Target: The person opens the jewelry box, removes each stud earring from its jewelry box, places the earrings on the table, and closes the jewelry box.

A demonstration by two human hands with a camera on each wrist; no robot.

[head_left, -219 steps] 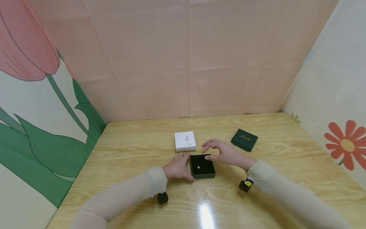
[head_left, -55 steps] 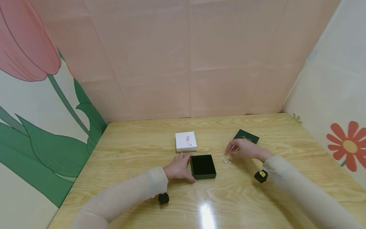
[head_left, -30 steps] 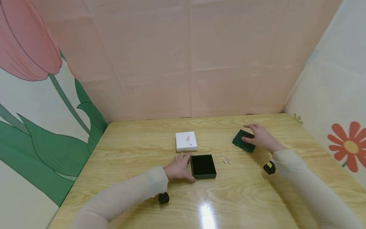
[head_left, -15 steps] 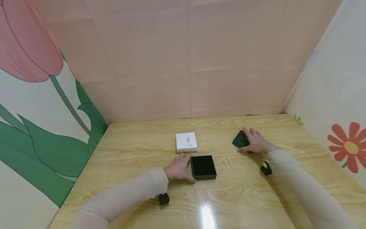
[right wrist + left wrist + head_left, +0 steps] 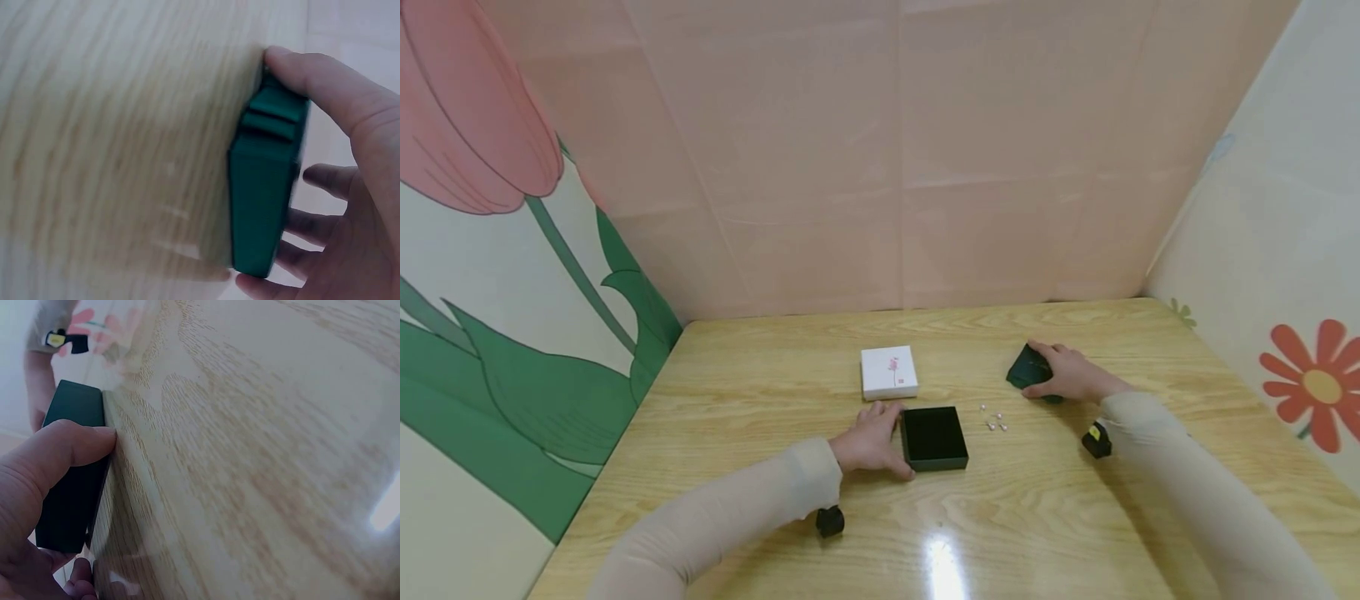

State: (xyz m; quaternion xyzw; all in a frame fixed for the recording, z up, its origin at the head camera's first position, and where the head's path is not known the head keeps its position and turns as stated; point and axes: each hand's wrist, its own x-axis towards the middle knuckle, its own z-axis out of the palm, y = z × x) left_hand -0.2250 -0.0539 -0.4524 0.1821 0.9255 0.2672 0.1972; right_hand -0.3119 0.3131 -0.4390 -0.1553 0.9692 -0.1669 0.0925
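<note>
My left hand [image 5: 872, 437] holds the side of a dark green jewelry box base [image 5: 935, 464], black inside, lying uncovered on the table. In the left wrist view the thumb presses along the wall of the box base [image 5: 69, 503], with fingertips at its far side. At the back right, my right hand [image 5: 1071, 375] grips the matching green box lid [image 5: 1026, 370] with gold script, partly hidden by the fingers. The right wrist view has the thumb at one end of the lid [image 5: 259, 200] and a fingertip at the other. Several small pearl earrings [image 5: 992, 427] lie between base and lid.
A flat white box [image 5: 887, 373] with a pink flower print stands just behind the dark base. Pale wood table [image 5: 760, 367] surrounds everything, with a pink backdrop [image 5: 790, 167] at its far edge and printed side panels left and right.
A pearl piece inside the base at first is gone from it; several pearls now lie on the table. My right hand has left them and taken hold of the lid. The left hand stays put.
</note>
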